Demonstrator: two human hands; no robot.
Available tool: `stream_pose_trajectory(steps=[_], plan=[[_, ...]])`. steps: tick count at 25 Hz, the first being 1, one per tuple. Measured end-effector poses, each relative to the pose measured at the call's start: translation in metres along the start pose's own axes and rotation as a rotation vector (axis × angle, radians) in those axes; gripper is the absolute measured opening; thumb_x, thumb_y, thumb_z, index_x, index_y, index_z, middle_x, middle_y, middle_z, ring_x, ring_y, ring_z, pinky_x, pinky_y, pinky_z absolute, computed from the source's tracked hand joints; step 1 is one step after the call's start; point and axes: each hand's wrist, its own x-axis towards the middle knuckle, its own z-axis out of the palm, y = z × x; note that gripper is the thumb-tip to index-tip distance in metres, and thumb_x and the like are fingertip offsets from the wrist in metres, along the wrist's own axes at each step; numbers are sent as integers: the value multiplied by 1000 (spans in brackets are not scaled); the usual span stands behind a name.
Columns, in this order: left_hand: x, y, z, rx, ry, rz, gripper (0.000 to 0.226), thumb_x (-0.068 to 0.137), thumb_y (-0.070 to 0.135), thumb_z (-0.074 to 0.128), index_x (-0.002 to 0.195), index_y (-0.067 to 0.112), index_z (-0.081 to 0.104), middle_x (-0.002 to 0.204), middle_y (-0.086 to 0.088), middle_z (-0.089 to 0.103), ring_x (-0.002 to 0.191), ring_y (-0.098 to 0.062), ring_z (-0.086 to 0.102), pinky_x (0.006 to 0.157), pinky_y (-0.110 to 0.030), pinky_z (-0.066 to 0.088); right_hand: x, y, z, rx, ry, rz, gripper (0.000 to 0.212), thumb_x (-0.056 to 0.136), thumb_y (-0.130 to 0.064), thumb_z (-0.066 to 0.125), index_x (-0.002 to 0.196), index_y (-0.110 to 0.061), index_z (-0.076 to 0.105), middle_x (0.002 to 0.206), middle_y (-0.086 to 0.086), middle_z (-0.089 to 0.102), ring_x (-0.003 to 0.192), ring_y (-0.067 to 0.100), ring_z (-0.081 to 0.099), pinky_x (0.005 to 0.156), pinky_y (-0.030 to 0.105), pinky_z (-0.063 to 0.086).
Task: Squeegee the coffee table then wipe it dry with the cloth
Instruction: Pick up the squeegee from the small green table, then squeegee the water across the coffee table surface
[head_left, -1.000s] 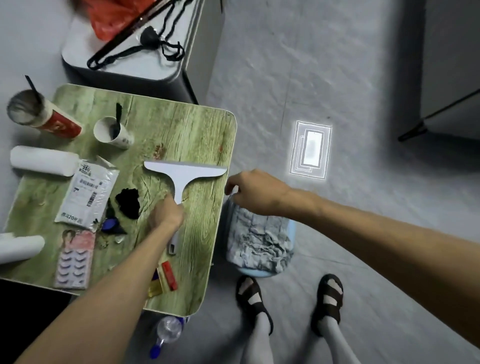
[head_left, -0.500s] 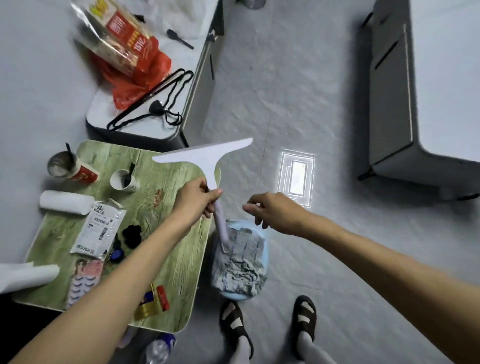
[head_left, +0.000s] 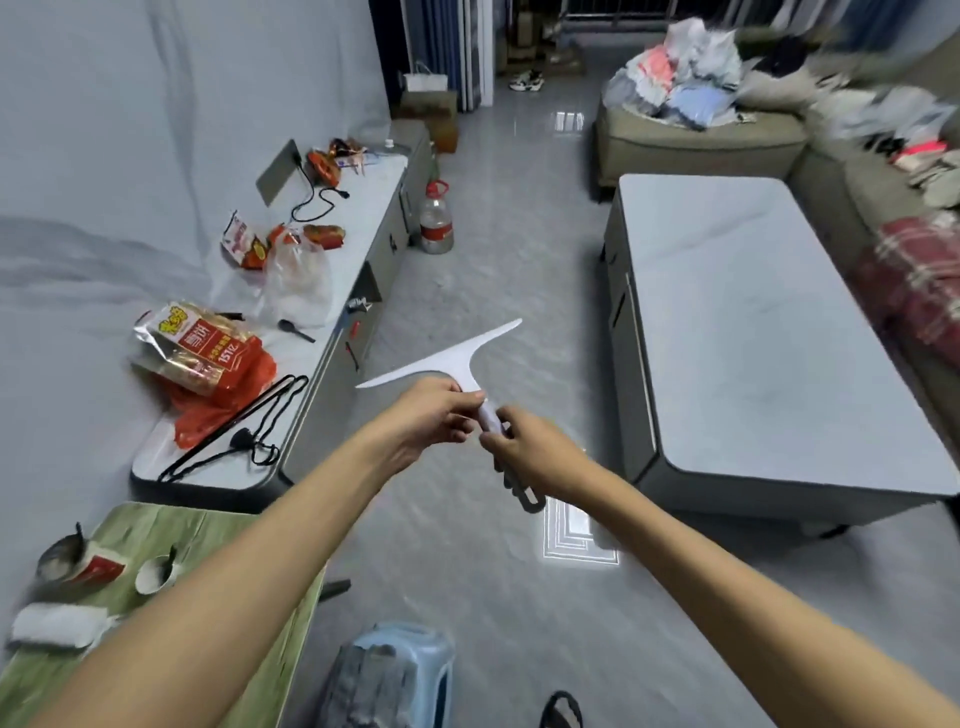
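Observation:
A white squeegee (head_left: 451, 361) hangs in the air over the floor, blade tilted up to the right. My left hand (head_left: 428, 418) grips its handle just below the blade. My right hand (head_left: 524, 452) grips the lower part of the handle, whose grey end sticks out beneath it. The grey-topped coffee table (head_left: 769, 332) stands to the right, its top bare. A crumpled grey cloth (head_left: 374, 680) lies on a blue stool (head_left: 434, 660) at the bottom of the view.
A green wooden side table (head_left: 218, 530) at bottom left carries cups and a paper roll. A low white cabinet (head_left: 332, 332) along the left wall holds snack bags and a cable. A water bottle (head_left: 435, 221) stands on the floor. Sofas with clothes lie beyond.
The squeegee was lifted off the green table and carried forward over the floor. My right hand joined the left on its handle. The view rose from the table to the room.

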Motion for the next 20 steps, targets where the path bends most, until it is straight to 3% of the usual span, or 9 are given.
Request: stream_pose_trajectory(steps=[4,7,9,11,14,17,20], plan=[[46,75,53,323,-43,78,12,93,23,59,93,11,63,86,-7,66,56,-15,56,51,-21,39,13,24,-102,-29,191,53,15,89,-24,46,90,-10,51,85,16,65,68,33,59,61,39,49],[108,117,81,581,-24,185,15,91,22,59,102,12,63,90,-7,67,58,-16,58,49,-20,40,44,60,-173,-123,275,132,18,90,-31,53,92,-13,51,94,15,64,80,33,59,62,34,43],[160,139,89,824,-32,238,19,89,30,61,103,18,65,91,-3,71,62,-17,66,51,-22,46,78,83,-215,-97,271,225,23,90,-30,54,100,-10,51,95,16,62,70,31,58,50,29,43],[225,160,93,1049,-98,240,27,87,40,61,108,23,63,94,-2,73,70,-18,71,64,-31,56,123,106,-257,-90,257,286,25,91,-28,49,102,-5,51,94,20,63,60,30,57,42,27,43],[322,200,101,1301,-223,256,41,87,45,59,121,23,59,109,-4,71,83,-20,64,84,-36,54,185,121,-320,-20,284,324,36,93,-38,44,91,-4,52,87,23,65,52,28,54,41,29,39],[414,267,115,1390,-311,328,44,88,46,59,125,24,56,115,-1,69,87,-18,56,86,-34,50,242,119,-392,30,342,363,45,93,-55,40,74,-15,50,72,12,61,43,22,49,34,19,29],[490,334,133,1384,-311,450,39,88,46,58,121,26,56,115,1,70,95,-19,54,90,-37,48,293,123,-457,52,353,412,42,96,-48,37,77,-13,48,71,9,61,33,14,44,34,15,27]])
